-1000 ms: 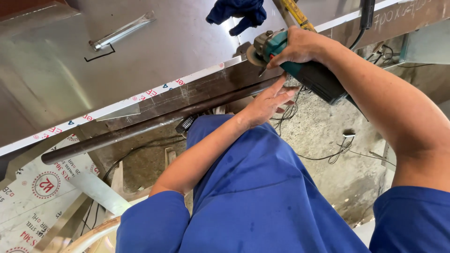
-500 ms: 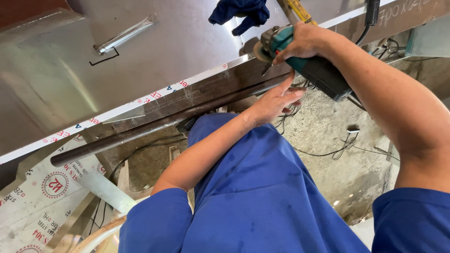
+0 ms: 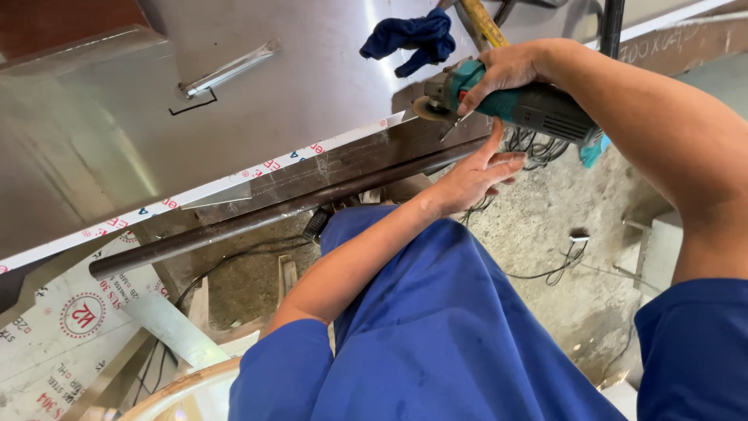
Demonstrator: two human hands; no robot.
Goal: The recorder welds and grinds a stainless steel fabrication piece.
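While the right hand wraps closed around the neck of a teal and black angle grinder, the tool's round disc sits just over the near edge of the shiny stainless steel sheet that covers the tabletop. Grinder body runs back to the right, under the forearm. Left hand open, fingers stretched upward, fingertips near the underside of the grinder and against the dark steel edge bar below the sheet; it grips nothing. Long dark round steel rod lies along that edge, just beneath the bar, slanting down to the left. White protective film strip with red and blue print is peeled along the sheet's rim. Crumpled dark blue cloth rests on the sheet, just beyond the grinder. Small bright metal strip lies farther left on the sheet, well apart. Blue trousers fill the lower view; concrete floor with loose cables at right.
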